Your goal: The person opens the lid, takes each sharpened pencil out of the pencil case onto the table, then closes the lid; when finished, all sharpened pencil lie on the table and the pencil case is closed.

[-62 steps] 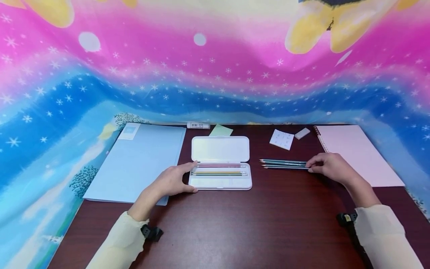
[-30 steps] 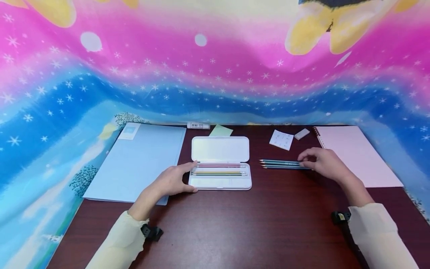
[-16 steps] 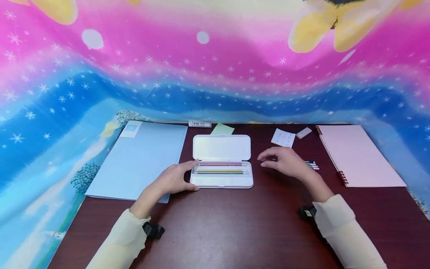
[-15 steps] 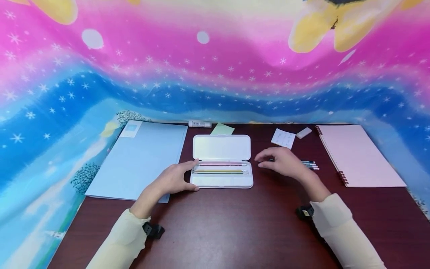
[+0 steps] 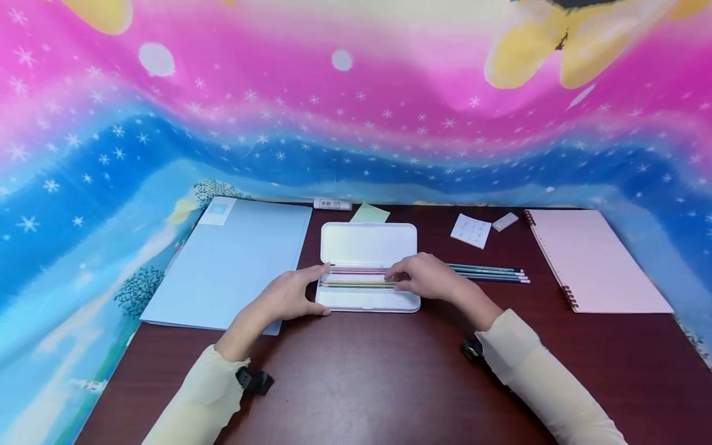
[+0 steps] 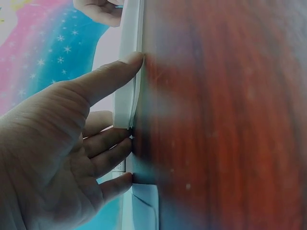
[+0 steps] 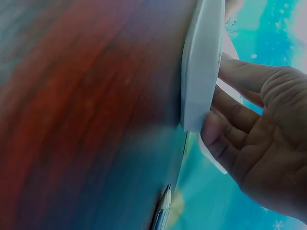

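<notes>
A white pencil case [image 5: 367, 301] lies with its lid raised, holding pink pencils [image 5: 356, 271] and a yellow and a green pencil [image 5: 350, 284]. My left hand [image 5: 286, 298] grips the case's left end, thumb at the front edge and fingers toward the back; the left wrist view shows the thumb [image 6: 112, 79] along the case's side. Over the right part of the open case, my right hand [image 5: 431, 278] has its thumb and index finger down at the pencils. The case wall hides those fingertips in the right wrist view, so I cannot tell whether they pinch a pencil.
Several teal pencils [image 5: 489, 272] lie side by side right of the case. Behind are a glue stick [image 5: 332, 204], green paper [image 5: 369, 213], a white printed note [image 5: 470, 230] and an eraser [image 5: 505, 222]. A blue folder [image 5: 233, 266] lies left, a pink spiral notebook [image 5: 595, 259] right.
My right hand has left the teal pencils, which stay on the table, and moved left to the pencils in the case. My left hand keeps its hold on the case.
</notes>
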`<state>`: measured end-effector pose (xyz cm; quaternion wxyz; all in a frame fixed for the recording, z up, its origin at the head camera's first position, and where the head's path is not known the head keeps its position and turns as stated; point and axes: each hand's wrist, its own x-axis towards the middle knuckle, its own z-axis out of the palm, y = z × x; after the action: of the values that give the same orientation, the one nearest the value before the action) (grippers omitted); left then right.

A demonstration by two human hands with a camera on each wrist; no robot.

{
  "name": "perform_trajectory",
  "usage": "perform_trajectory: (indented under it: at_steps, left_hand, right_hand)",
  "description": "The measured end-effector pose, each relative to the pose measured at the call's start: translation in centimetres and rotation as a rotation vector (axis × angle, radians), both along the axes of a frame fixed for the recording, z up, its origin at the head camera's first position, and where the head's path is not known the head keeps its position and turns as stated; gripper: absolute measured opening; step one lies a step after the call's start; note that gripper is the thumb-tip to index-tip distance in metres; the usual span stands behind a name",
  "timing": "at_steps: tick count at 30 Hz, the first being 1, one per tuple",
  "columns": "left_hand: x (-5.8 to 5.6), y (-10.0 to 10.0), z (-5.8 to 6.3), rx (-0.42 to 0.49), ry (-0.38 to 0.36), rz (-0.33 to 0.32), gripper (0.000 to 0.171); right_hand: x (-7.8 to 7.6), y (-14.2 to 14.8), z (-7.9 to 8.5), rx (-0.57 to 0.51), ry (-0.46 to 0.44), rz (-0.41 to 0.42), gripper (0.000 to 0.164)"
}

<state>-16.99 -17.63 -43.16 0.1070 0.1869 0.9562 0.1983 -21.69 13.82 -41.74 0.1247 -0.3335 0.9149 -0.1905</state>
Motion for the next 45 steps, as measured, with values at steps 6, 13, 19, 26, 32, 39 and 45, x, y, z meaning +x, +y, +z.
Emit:
perform_trajectory:
  at_steps: [6,13,19,26,32,39,45]
  left_hand:
    - [-0.1,0.2,0.2,0.001,0.01,-0.006,0.094]
    - [0.1,0.1,0.1,-0.006,0.005,0.001,0.094]
    - [0.1,0.1,-0.1,-0.005,0.005,-0.002,0.094]
    - [0.0,0.1,-0.1,-0.008,0.006,0.002,0.095]
    - [0.0,0.0,-0.1,-0.017,0.007,-0.001,0.095]
    - [0.0,0.0,-0.2,-0.014,0.009,-0.004,0.095]
    - [0.0,0.0,-0.1,-0.011,0.012,-0.007,0.095]
  right_hand:
    - [-0.1,-0.3,0.3,0.037,-0.024,-0.002,0.026]
    - [0.2,-0.5,0.3,0.045,-0.026,-0.006,0.021]
    - [0.1,-0.2,0.1,0.015,0.005,0.009,0.013]
    - [0.0,1.7,0.7,-0.081,0.063,0.005,0.017]
    - [0.0,4.6,1.8,-0.156,0.095,-0.059,0.018]
    - [0.2,8.4,2.6,-0.176,0.13,-0.16,0.013]
    - [0.8,12.1,2.8,-0.152,0.209,-0.243,0.015]
